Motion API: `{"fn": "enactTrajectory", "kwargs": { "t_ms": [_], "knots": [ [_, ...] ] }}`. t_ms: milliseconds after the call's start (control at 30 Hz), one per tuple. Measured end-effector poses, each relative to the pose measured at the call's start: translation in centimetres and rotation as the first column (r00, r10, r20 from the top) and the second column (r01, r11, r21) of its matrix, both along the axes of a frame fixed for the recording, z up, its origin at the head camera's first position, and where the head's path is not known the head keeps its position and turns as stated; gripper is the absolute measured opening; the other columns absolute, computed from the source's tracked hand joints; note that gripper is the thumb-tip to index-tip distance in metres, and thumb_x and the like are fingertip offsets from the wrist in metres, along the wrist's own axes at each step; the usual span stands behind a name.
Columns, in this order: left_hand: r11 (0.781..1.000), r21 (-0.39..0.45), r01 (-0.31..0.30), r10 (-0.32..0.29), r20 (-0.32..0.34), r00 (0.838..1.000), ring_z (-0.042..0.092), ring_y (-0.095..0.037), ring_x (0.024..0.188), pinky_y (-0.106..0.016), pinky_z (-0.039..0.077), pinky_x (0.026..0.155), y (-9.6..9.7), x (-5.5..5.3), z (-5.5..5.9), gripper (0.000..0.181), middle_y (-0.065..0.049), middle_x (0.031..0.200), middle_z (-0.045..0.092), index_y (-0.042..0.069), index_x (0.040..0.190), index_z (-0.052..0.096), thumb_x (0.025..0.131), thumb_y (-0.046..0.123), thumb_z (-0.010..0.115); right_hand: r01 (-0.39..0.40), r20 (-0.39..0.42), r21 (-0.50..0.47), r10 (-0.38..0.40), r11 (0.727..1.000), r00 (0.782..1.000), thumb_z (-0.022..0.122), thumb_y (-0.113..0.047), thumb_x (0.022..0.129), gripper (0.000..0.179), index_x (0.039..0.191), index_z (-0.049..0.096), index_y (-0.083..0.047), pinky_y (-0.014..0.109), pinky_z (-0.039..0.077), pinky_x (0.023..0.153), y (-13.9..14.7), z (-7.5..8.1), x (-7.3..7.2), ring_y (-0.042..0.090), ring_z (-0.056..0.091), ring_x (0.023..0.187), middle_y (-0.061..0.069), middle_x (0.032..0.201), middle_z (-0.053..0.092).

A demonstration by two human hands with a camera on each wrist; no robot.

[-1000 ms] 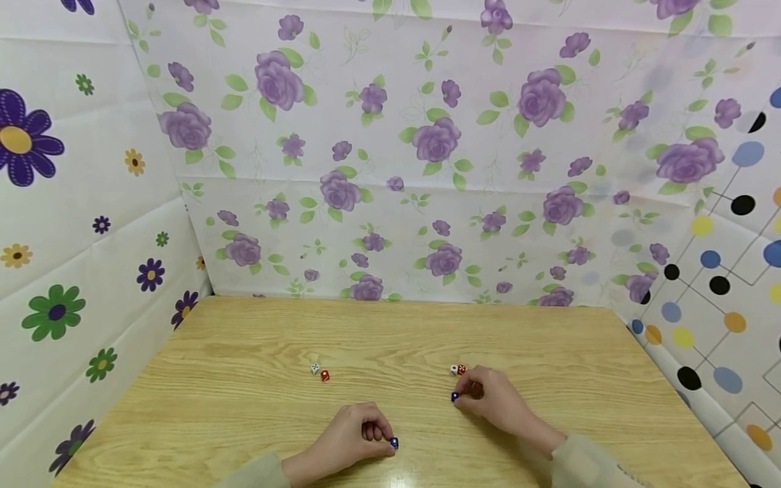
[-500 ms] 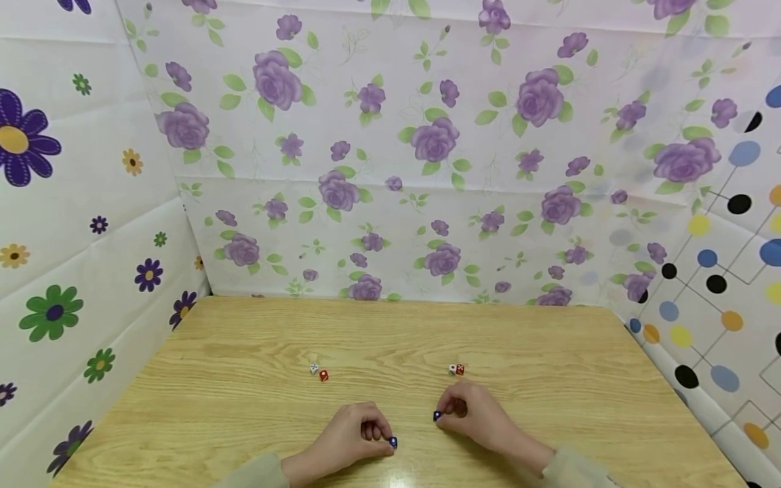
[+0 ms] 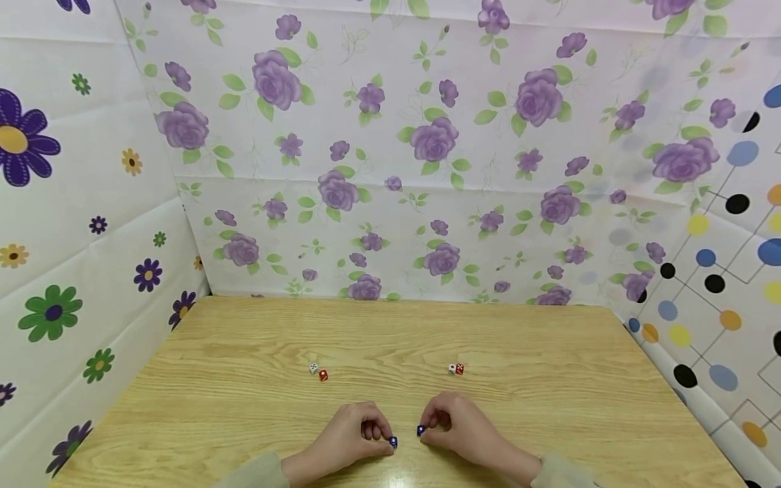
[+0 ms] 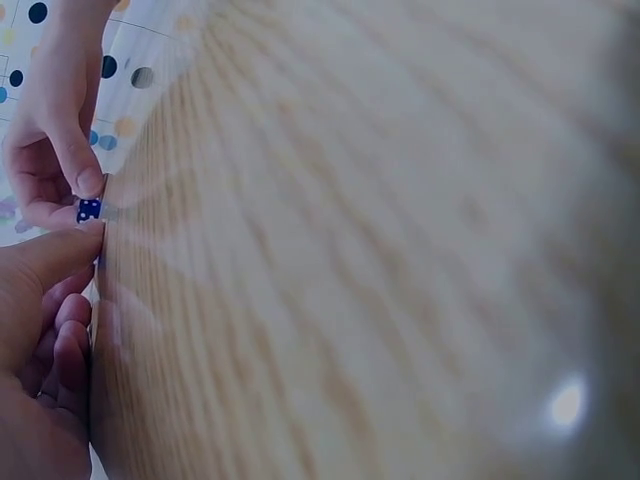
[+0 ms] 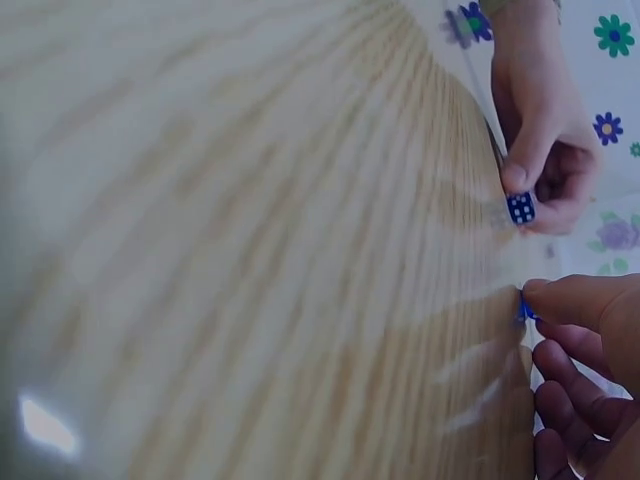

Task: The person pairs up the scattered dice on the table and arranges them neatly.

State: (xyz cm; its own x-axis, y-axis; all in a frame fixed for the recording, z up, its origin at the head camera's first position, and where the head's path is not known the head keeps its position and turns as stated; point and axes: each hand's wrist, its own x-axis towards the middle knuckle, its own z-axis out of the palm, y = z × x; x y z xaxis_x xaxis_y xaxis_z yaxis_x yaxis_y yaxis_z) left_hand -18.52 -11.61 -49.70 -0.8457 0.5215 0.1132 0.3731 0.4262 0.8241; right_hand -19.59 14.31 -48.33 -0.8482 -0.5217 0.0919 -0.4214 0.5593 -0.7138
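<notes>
Near the front of the table, my left hand (image 3: 348, 439) pinches a blue die (image 3: 393, 442) between thumb and index finger. A second blue die (image 3: 421, 430) is pinched the same way by my right hand (image 3: 460, 430), just to the right with a small gap between the two dice. In the right wrist view, white pips show on the left hand's die (image 5: 521, 208), while the right fingertips mostly cover their own die (image 5: 528, 306). The left wrist view shows one spotted blue die (image 4: 89, 210) at the right hand's fingertips; the left thumb hides the other.
Farther back on the wooden table (image 3: 378, 332), a white die (image 3: 314, 368) and a red die (image 3: 323, 375) lie at left. Another white die (image 3: 452, 369) and red die (image 3: 460, 369) sit side by side at right. Patterned cloth (image 3: 390, 224) walls the back and sides.
My right hand has moved left and toward the front with its blue die, away from the right-hand white and red dice, and is now near the left hand. The left hand stays in place.
</notes>
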Motion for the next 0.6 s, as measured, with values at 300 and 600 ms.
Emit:
{"fn": "enactTrajectory", "kwargs": {
  "t_ms": [300, 600],
  "knots": [
    [1.0, 0.004, 0.007, -0.007, -0.045, 0.999, 0.052, 0.004, 0.066, -0.014, 0.045, 0.059, 0.1, 0.0, 0.0, 0.013, 0.0, 0.077, 0.065, 0.021, 0.083, 0.073, 0.077, 0.024, 0.085, -0.016, 0.0, 0.0, 0.016, 1.0, 1.0, 0.082, -0.022, 0.08, 0.013, 0.084, 0.07, -0.024, 0.016, 0.046, 0.067, -1.1, 0.1, 0.5, -0.002, 0.055, 0.076, -0.012, 0.081, 0.064],
    [1.0, -0.009, 0.001, -0.002, -0.06, 0.998, 0.052, 0.006, 0.067, -0.015, 0.046, 0.061, 0.2, 0.0, -0.1, 0.013, 0.005, 0.078, 0.064, 0.02, 0.084, 0.074, 0.077, 0.023, 0.085, -0.034, -0.011, 0.008, 0.034, 0.999, 0.999, 0.082, -0.02, 0.08, 0.013, 0.084, 0.07, -0.023, 0.015, 0.046, 0.067, -1.9, 0.1, 0.8, -0.003, 0.055, 0.075, -0.013, 0.082, 0.063]
  ]
}}
